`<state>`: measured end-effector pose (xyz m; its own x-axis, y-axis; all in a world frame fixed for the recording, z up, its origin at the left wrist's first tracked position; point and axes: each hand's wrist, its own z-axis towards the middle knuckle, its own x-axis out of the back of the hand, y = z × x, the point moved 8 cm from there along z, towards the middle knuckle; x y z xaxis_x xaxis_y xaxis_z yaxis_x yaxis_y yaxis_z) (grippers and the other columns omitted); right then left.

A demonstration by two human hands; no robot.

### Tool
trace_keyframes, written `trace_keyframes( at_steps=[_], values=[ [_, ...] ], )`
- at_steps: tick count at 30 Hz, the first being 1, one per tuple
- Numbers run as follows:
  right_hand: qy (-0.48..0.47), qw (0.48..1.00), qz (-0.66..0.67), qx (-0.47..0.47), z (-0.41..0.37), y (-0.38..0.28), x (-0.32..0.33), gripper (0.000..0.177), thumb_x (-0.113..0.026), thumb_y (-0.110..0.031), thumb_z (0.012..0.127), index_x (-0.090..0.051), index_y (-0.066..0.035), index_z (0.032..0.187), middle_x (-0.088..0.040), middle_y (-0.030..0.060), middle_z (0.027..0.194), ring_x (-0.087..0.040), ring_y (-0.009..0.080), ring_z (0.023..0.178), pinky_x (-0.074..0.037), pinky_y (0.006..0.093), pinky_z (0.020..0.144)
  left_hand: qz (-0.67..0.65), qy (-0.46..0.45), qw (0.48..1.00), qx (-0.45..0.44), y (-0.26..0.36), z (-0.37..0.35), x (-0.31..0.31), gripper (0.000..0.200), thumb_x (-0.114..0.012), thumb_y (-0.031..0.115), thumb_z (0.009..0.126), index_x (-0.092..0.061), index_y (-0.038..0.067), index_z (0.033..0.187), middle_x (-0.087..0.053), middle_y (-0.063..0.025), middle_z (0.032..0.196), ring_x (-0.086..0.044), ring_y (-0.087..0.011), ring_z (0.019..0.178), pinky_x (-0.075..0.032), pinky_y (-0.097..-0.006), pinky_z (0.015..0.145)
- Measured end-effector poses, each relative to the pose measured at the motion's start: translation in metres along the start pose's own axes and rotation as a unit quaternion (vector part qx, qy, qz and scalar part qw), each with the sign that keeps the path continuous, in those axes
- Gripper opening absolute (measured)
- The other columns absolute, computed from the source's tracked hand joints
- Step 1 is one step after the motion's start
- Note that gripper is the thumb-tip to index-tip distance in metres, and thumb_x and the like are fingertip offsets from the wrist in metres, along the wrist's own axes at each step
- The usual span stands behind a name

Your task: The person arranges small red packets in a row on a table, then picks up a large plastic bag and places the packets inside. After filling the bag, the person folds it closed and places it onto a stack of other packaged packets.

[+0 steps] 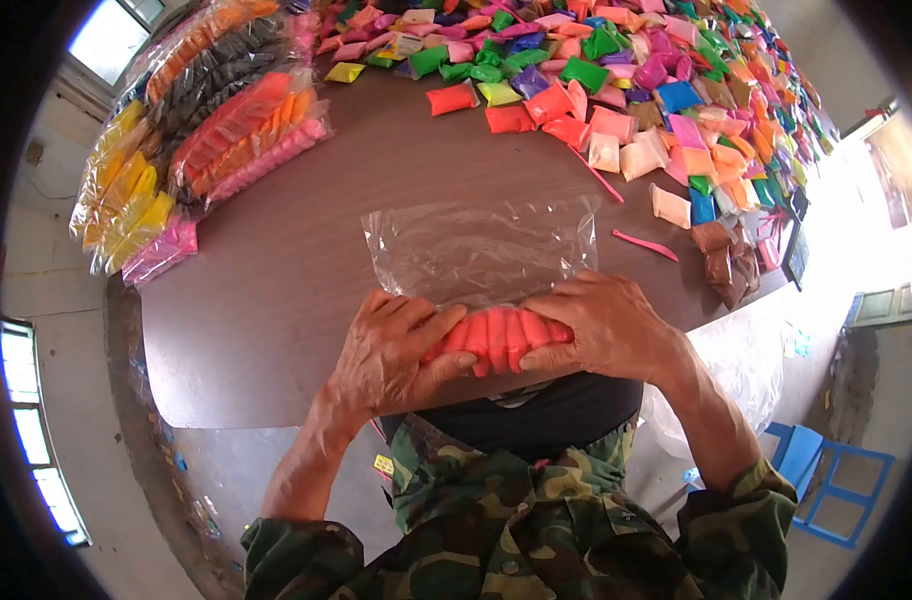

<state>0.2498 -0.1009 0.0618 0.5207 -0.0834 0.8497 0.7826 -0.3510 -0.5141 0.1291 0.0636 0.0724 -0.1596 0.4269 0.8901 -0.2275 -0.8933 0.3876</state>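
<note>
A row of several red packets (498, 338) lies at the table's near edge, standing side by side. My left hand (396, 345) is closed round the row's left end, its thumb across the front. Around the right end my right hand (606, 325) is closed in the same way, thumb pressed on the near face. Beyond the packets a clear plastic bag (481, 245) spreads flat and wrinkled over the table. Its near part reaches to the packets and my fingers.
Loose colourful packets (586, 75) heap across the table's (276, 290) far side. Filled clear bags of packets (241, 130) stack at the left. A pink plastic stick (646, 245) and brown packets (726, 262) lie at the right. A blue stool (826, 480) stands on the floor.
</note>
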Motion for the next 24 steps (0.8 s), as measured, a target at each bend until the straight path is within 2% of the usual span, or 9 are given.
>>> trace_keyframes(
  at_steps=[3, 6, 9, 11, 13, 15, 16, 19, 24],
  values=[
    [-0.018, 1.0, -0.008, -0.008, 0.007, 0.008, 0.0, 0.07, -0.064, -0.078, 0.09, -0.075, -0.013, 0.116, -0.073, 0.0161, 0.094, -0.071, 0.0415, 0.091, -0.054, 0.0545, 0.078, -0.032, -0.009, 0.999, 0.017, -0.008, 0.002, -0.004, 0.048, -0.073, 0.046, 0.097, -0.075, 0.006, 0.123, -0.068, -0.0086, 0.094, -0.068, -0.0282, 0.087, -0.047, -0.0417, 0.087],
    [-0.007, 1.0, 0.014, -0.006, 0.015, 0.02, -0.004, 0.07, -0.062, -0.08, 0.091, -0.075, -0.014, 0.11, -0.073, 0.016, 0.087, -0.071, 0.0437, 0.08, -0.054, 0.0542, 0.073, -0.066, -0.037, 0.996, 0.041, -0.014, 0.007, -0.006, 0.04, -0.066, 0.041, 0.103, -0.078, 0.006, 0.118, -0.069, -0.0109, 0.098, -0.068, -0.0304, 0.09, -0.049, -0.0425, 0.085],
    [0.043, 0.997, 0.062, -0.018, 0.019, 0.022, 0.004, 0.069, -0.062, -0.078, 0.092, -0.075, -0.011, 0.106, -0.074, 0.0134, 0.083, -0.073, 0.0415, 0.078, -0.055, 0.0527, 0.073, -0.109, -0.071, 0.989, 0.073, -0.025, 0.013, -0.009, 0.037, -0.062, 0.038, 0.106, -0.079, 0.007, 0.117, -0.069, -0.0133, 0.099, -0.068, -0.0337, 0.09, -0.051, -0.0441, 0.081],
    [0.037, 0.995, 0.077, -0.049, 0.02, 0.02, 0.009, 0.068, -0.064, -0.076, 0.092, -0.075, -0.01, 0.104, -0.075, 0.0127, 0.083, -0.073, 0.0402, 0.08, -0.055, 0.0522, 0.073, -0.13, -0.091, 0.982, 0.104, -0.032, 0.015, -0.013, 0.036, -0.061, 0.037, 0.107, -0.078, 0.007, 0.115, -0.068, -0.0148, 0.1, -0.067, -0.0357, 0.09, -0.053, -0.0451, 0.079],
    [0.06, 0.995, 0.066, -0.047, 0.021, 0.022, 0.013, 0.067, -0.066, -0.074, 0.092, -0.075, -0.008, 0.103, -0.076, 0.0122, 0.083, -0.074, 0.039, 0.082, -0.055, 0.0521, 0.074, -0.14, -0.111, 0.973, 0.144, -0.038, 0.016, -0.018, 0.036, -0.06, 0.037, 0.108, -0.078, 0.006, 0.113, -0.068, -0.0163, 0.1, -0.067, -0.0373, 0.09, -0.054, -0.0459, 0.077],
    [0.111, 0.993, 0.028, -0.01, 0.025, 0.021, 0.017, 0.066, -0.069, -0.071, 0.092, -0.075, -0.007, 0.102, -0.076, 0.012, 0.082, -0.075, 0.0379, 0.083, -0.055, 0.0526, 0.074, -0.153, -0.094, 0.976, 0.125, -0.041, 0.021, -0.016, 0.038, -0.061, 0.038, 0.108, -0.077, 0.004, 0.108, -0.069, -0.017, 0.095, -0.068, -0.0343, 0.086, -0.054, -0.045, 0.076],
    [0.081, 0.995, 0.031, -0.045, 0.025, 0.027, 0.016, 0.065, -0.069, -0.071, 0.092, -0.076, -0.007, 0.1, -0.076, 0.013, 0.081, -0.075, 0.0385, 0.084, -0.055, 0.0531, 0.075, -0.159, -0.085, 0.977, 0.116, -0.042, 0.025, -0.015, 0.039, -0.061, 0.039, 0.108, -0.076, 0.003, 0.106, -0.069, -0.0174, 0.093, -0.069, -0.0327, 0.084, -0.054, -0.0445, 0.075],
    [0.001, 0.993, 0.024, -0.112, 0.032, 0.024, 0.022, 0.066, -0.069, -0.072, 0.091, -0.077, -0.006, 0.091, -0.076, 0.0166, 0.082, -0.075, 0.0402, 0.086, -0.055, 0.0545, 0.077, -0.206, -0.121, 0.941, 0.241, -0.054, 0.025, -0.016, 0.05, -0.06, 0.053, 0.107, -0.076, 0.005, 0.1, -0.073, -0.0173, 0.085, -0.071, -0.0349, 0.082, -0.055, -0.0448, 0.077],
    [-0.059, 0.993, -0.021, -0.105, 0.054, 0.039, 0.021, 0.072, -0.064, -0.077, 0.091, -0.08, -0.007, 0.086, -0.075, 0.0222, 0.086, -0.074, 0.0433, 0.088, -0.056, 0.0558, 0.079, -0.178, -0.083, 0.957, 0.212, -0.068, 0.031, -0.015, 0.06, -0.057, 0.057, 0.108, -0.076, 0.001, 0.106, -0.073, -0.0189, 0.079, -0.07, -0.0307, 0.075, -0.055, -0.0427, 0.074]
  ],
)
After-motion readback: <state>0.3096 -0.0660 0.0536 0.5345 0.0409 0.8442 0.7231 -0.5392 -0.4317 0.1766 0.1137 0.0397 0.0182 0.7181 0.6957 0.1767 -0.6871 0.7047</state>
